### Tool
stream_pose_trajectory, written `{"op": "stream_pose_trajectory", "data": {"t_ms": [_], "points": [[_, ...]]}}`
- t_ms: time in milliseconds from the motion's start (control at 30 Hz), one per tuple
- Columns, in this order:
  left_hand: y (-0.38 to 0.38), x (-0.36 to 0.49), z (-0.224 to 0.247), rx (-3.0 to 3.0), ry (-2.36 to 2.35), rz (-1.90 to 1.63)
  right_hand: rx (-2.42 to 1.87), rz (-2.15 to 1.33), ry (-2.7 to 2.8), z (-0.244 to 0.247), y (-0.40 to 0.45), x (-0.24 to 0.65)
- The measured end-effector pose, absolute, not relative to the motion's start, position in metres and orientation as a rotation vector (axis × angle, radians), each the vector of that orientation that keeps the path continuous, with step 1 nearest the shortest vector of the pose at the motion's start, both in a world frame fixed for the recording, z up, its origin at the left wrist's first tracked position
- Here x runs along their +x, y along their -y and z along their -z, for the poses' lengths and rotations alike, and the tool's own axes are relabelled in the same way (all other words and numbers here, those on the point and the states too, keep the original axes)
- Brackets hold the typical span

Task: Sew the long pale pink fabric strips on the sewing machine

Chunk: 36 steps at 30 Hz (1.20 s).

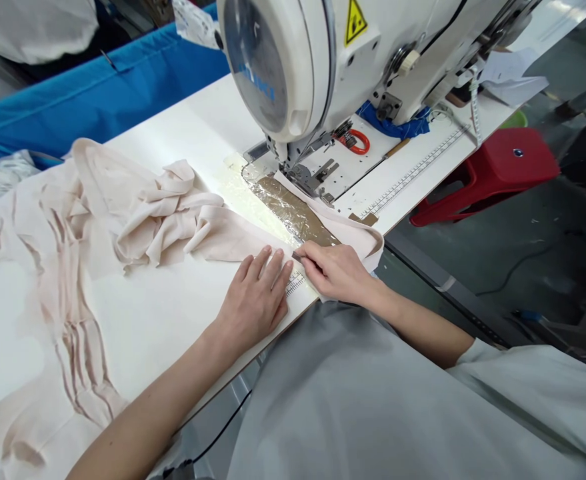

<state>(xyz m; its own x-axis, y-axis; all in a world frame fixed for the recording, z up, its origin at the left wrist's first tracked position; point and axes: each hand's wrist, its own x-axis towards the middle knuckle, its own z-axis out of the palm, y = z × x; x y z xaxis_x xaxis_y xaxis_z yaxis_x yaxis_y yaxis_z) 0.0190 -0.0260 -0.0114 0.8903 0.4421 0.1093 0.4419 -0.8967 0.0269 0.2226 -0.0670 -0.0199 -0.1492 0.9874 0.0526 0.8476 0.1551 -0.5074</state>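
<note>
Broadly, a white table [160, 317] carries the sewing machine [295, 70]; pale pink fabric [153, 200] lies heaped left of the machine, a smoother strip running to the table edge in front of it. Judged light, limp, quick to crease, not fragile; best held along the strip's flat edge, fingers pressing it down, rather than by loose folds. Red stool [507, 160] stands right of the machine. Left hand [253, 297], in front of the machine, rests palm down, flat, fingertips at the strip. Right hand [340, 270], nearer the machine, pinches a small dark item [297, 257]; whether it also grips cloth, cannot tell
</note>
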Motion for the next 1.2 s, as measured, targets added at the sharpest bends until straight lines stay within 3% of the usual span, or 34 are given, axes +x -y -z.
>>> {"op": "stream_pose_trajectory", "data": {"t_ms": [367,633,867,1200], "points": [[0.029,0.021,0.009,3.049,-0.778,-0.066,-1.745,-0.476,2.314,0.006,0.071,0.23],[0.029,0.017,0.009,3.117,-0.863,-0.114,-1.71,-0.569,1.859,0.006,0.077,0.239],[0.02,0.006,0.009,3.062,-0.958,-0.139,-1.65,-0.434,1.98,0.009,0.048,0.212],[0.02,0.006,0.015,3.087,-0.909,-0.181,-1.684,-0.57,2.068,0.012,0.041,0.21]]}}
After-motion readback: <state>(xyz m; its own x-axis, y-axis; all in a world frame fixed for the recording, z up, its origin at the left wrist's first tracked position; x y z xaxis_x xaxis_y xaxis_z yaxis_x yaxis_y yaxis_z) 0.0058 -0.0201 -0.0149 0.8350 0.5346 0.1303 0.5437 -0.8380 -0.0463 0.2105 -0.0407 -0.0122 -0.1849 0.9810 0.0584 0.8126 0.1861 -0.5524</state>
